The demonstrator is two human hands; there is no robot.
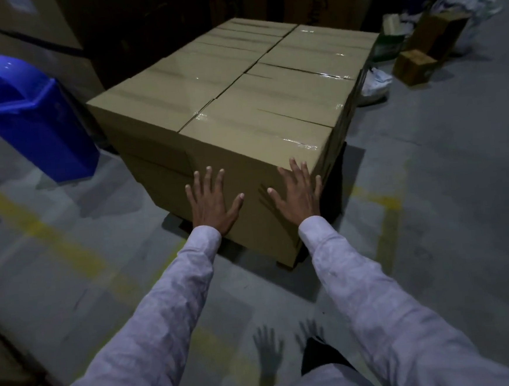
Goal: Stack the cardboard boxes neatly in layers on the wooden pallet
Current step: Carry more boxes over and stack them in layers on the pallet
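Note:
A block of taped brown cardboard boxes (238, 81) stands in layers on a pallet (286, 263) that is almost wholly hidden beneath it. The nearest box (254, 132) forms the front right corner of the top layer. My left hand (211, 200) lies flat against that box's near face, fingers spread. My right hand (297, 189) is pressed flat on the same face, close to its right edge. Neither hand grips anything.
A blue plastic bin (28, 116) stands left of the stack. Loose cartons (413, 64) and white bags (374, 86) lie at the far right. Yellow lines (36, 228) cross the grey concrete floor. Large cartons (4, 358) sit at my left edge.

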